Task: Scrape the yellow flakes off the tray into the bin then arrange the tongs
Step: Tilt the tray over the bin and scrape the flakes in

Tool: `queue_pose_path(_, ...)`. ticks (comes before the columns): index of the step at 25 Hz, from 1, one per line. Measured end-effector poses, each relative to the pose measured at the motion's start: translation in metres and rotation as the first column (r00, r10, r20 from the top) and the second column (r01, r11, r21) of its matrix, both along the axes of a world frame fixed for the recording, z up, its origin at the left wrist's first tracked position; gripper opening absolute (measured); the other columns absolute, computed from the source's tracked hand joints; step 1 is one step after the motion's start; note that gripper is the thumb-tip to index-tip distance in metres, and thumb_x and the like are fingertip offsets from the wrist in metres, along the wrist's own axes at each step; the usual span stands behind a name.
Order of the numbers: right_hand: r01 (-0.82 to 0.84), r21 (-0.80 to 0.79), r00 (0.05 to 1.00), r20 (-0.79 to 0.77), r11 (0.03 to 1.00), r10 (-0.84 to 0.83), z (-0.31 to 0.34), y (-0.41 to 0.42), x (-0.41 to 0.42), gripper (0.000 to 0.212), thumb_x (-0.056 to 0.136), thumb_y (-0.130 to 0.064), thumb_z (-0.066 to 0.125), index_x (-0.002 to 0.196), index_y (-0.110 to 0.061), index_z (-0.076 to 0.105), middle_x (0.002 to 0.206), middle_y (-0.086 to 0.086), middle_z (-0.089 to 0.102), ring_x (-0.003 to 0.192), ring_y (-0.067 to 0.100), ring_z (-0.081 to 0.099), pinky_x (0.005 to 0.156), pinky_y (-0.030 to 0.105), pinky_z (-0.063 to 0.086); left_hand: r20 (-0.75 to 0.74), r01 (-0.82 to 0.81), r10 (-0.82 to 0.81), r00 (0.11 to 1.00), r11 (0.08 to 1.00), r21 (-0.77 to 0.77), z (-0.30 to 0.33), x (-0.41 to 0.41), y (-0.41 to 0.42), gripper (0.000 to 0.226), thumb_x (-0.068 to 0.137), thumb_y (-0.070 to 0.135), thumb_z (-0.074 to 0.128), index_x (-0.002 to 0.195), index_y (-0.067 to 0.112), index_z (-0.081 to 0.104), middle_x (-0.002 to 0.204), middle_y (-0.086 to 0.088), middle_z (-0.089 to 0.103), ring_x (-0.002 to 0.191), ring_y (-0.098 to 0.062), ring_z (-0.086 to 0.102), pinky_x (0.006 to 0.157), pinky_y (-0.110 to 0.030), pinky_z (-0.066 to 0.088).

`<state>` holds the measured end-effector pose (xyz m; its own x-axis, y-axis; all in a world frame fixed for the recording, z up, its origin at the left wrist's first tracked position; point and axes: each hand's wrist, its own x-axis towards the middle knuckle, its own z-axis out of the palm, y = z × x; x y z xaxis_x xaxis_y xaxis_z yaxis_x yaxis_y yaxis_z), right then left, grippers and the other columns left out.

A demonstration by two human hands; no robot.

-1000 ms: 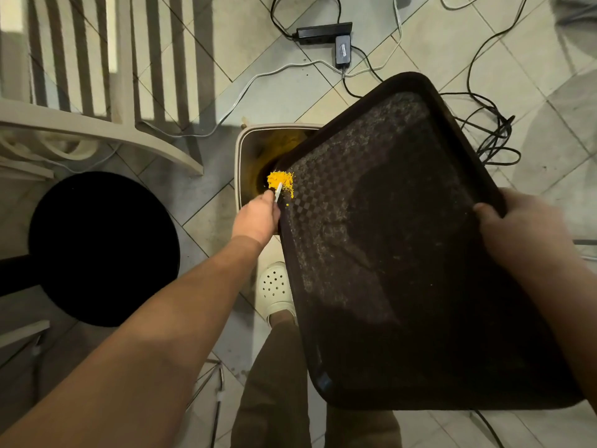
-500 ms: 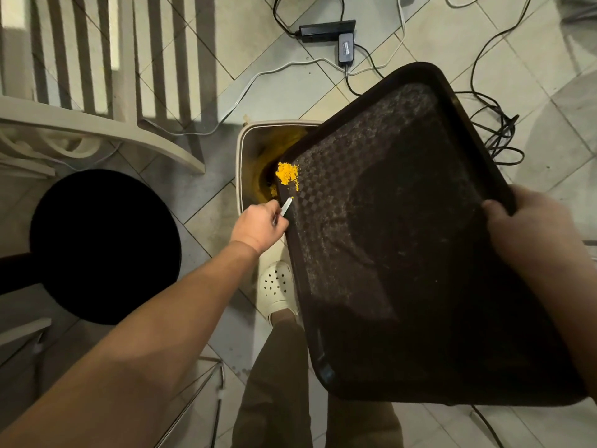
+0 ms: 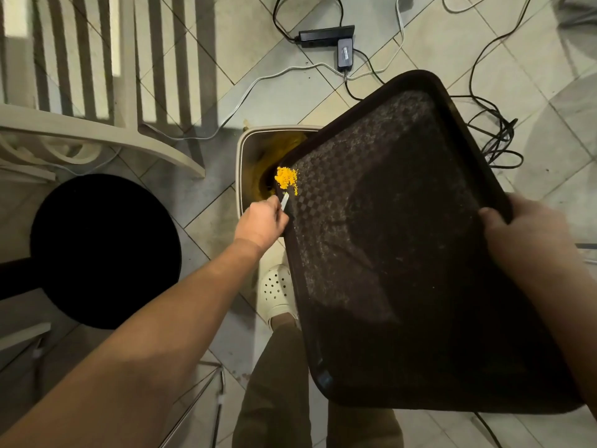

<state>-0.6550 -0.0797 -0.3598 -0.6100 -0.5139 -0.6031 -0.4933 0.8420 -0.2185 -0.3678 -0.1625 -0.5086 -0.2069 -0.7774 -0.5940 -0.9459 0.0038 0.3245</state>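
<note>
**Head view: flakes at the tray's corner, over the bin**

Head camera looked straight down at a tiled floor. A dark brown tray was held tilted, its far-left corner hanging over the open mouth of a pale bin. The right hand gripped the tray's right rim, thumb curled over the edge onto the textured surface, the fingers hidden beneath. The left hand was closed around a thin, pale scraping tool; only its tip showed past the fingers, resting on the tray just below a small heap of yellow flakes. Those flakes sat bunched at the tray's corner, right above the bin, whose inside was stained yellow.

Around them I could see a white perforated clog by the bin's base, a round black stool seat to the left, a pale slatted chair beyond it, and a black power strip with cables trailing over the tiles. Thin metal rods, perhaps the tongs, lay low on the floor, too dim to tell.
</note>
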Motion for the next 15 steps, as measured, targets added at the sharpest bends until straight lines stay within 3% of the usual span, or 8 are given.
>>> queue_pose_path(3, -0.009, 0.006, 1.000, 0.004, 1.000, 0.009, -0.002, -0.001, 0.001, 0.027, 0.092, -0.024, 0.050, 0.116, -0.013, 0.057, 0.087, 0.009, 0.054, 0.086, 0.030, 0.053, 0.074, 0.039, 0.040, 0.068, -0.042, 0.044, 0.997, 0.999, -0.032, -0.004, -0.006, -0.016, 0.020, 0.091, 0.020, 0.046, 0.099, 0.003, 0.055, 0.095, -0.023, 0.064, 0.087, -0.039, 0.060, 0.075, -0.042, 0.050)
queue_pose_path(5, -0.010, 0.017, 1.000, 0.001, 1.000, 0.010, -0.002, -0.002, 0.002, 0.027, 0.093, -0.024, 0.049, 0.115, -0.012, 0.057, 0.085, 0.008, 0.051, 0.092, 0.036, 0.054, 0.074, 0.040, 0.040, -0.003, -0.067, 0.066, 0.998, 0.995, -0.072, 0.000, -0.010, -0.018, 0.020, 0.090, 0.020, 0.047, 0.098, 0.003, 0.055, 0.092, -0.022, 0.064, 0.084, -0.039, 0.060, 0.072, -0.041, 0.048)
queue_pose_path(10, -0.007, 0.012, 1.000, -0.003, 1.000, 0.007, -0.001, -0.001, 0.003, 0.027, 0.093, -0.023, 0.049, 0.115, -0.011, 0.057, 0.084, 0.008, 0.052, 0.082, 0.029, 0.051, 0.072, 0.035, 0.037, -0.071, 0.108, -0.113, 0.991, 0.992, -0.064, 0.008, -0.012, 0.007, 0.018, 0.088, 0.018, 0.049, 0.090, 0.001, 0.053, 0.086, -0.022, 0.064, 0.081, -0.040, 0.060, 0.067, -0.039, 0.046)
queue_pose_path(12, -0.024, -0.005, 1.000, -0.010, 1.000, 0.024, 0.000, 0.000, 0.002, 0.026, 0.092, -0.022, 0.049, 0.114, -0.009, 0.058, 0.083, 0.008, 0.052, 0.084, 0.032, 0.052, 0.072, 0.034, 0.036, -0.031, 0.060, -0.062, 0.998, 0.997, -0.047, 0.003, -0.011, 0.004, 0.018, 0.090, 0.017, 0.047, 0.093, 0.000, 0.052, 0.089, -0.024, 0.063, 0.083, -0.041, 0.060, 0.070, -0.042, 0.048)
queue_pose_path(15, -0.018, -0.016, 1.000, -0.012, 1.000, 0.018, -0.002, 0.000, 0.002, 0.026, 0.093, -0.023, 0.049, 0.114, -0.011, 0.058, 0.077, 0.002, 0.049, 0.074, 0.022, 0.046, 0.070, 0.034, 0.036, 0.061, -0.035, 0.035, 0.997, 0.999, 0.005, -0.006, -0.010, -0.015, 0.020, 0.094, 0.019, 0.041, 0.103, 0.002, 0.049, 0.097, -0.024, 0.062, 0.090, -0.041, 0.060, 0.075, -0.043, 0.047)
